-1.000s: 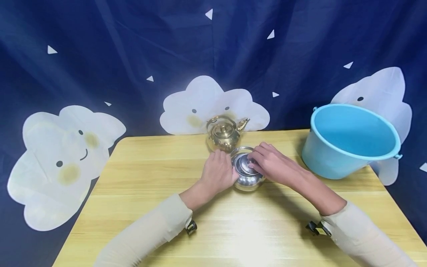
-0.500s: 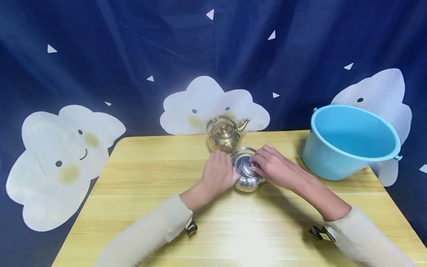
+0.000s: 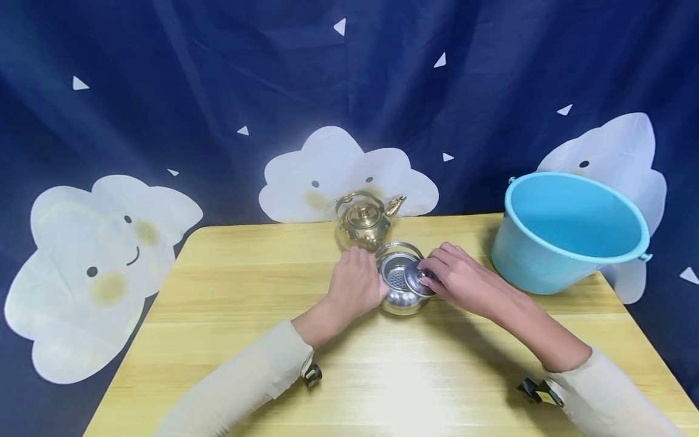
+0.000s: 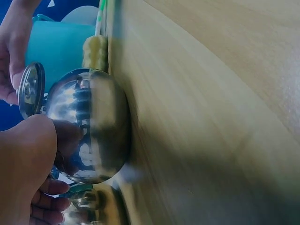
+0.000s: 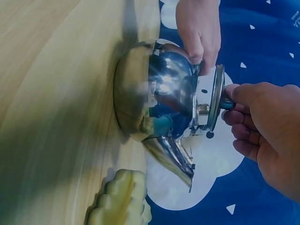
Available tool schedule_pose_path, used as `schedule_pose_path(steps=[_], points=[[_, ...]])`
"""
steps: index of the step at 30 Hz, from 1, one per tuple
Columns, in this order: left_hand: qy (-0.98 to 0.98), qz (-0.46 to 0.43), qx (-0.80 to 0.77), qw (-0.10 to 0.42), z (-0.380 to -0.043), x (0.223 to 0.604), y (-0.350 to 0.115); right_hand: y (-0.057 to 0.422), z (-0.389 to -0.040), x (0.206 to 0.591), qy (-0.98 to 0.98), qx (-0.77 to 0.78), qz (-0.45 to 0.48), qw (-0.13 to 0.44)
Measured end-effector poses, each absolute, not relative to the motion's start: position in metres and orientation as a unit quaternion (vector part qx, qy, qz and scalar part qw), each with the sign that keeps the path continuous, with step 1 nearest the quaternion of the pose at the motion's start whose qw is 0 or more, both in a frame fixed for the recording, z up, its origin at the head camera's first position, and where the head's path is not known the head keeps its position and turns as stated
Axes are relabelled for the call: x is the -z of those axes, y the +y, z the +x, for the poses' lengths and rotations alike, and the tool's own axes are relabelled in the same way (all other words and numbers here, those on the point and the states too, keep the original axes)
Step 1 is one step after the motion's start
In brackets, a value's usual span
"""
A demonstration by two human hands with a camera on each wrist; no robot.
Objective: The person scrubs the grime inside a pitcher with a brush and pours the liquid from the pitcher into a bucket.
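Head view | left hand (image 3: 356, 281) grips silver kettle (image 3: 401, 301), perforated strainer (image 3: 397, 278) inside | right hand (image 3: 457, 278) pinches raised lid (image 3: 416, 281)

A person's right hand (image 3: 461, 280) has lifted the lid (image 3: 413, 281) from the silver kettle (image 3: 401, 302) and shifted it rightward, uncovering a perforated strainer (image 3: 397, 278) inside the mouth, capped a second earlier.

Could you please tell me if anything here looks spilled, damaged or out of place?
I see no spill or damage. Only the lid is off the silver kettle, but the right hand holds it, so nothing seems odd.
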State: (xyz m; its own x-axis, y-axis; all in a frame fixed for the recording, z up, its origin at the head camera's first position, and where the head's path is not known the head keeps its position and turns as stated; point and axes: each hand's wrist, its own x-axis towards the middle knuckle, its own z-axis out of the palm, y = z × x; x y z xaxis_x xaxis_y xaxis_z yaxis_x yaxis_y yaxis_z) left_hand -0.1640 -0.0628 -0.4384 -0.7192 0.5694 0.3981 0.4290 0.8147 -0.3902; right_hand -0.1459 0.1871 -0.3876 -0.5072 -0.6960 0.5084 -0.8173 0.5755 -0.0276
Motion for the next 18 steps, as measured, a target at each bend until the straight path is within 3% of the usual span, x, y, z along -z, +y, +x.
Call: schedule_pose_path(steps=[5, 18], points=[[-0.923, -0.272, -0.136, 0.235, -0.164, 0.437, -0.066, 0.191, -0.141, 0.387, -0.854, -0.138, 0.446, 0.229], [-0.916, -0.275, -0.136, 0.257, -0.162, 0.437, -0.073, 0.202, -0.130, 0.394, -0.854, -0.136, 0.452, 0.220]])
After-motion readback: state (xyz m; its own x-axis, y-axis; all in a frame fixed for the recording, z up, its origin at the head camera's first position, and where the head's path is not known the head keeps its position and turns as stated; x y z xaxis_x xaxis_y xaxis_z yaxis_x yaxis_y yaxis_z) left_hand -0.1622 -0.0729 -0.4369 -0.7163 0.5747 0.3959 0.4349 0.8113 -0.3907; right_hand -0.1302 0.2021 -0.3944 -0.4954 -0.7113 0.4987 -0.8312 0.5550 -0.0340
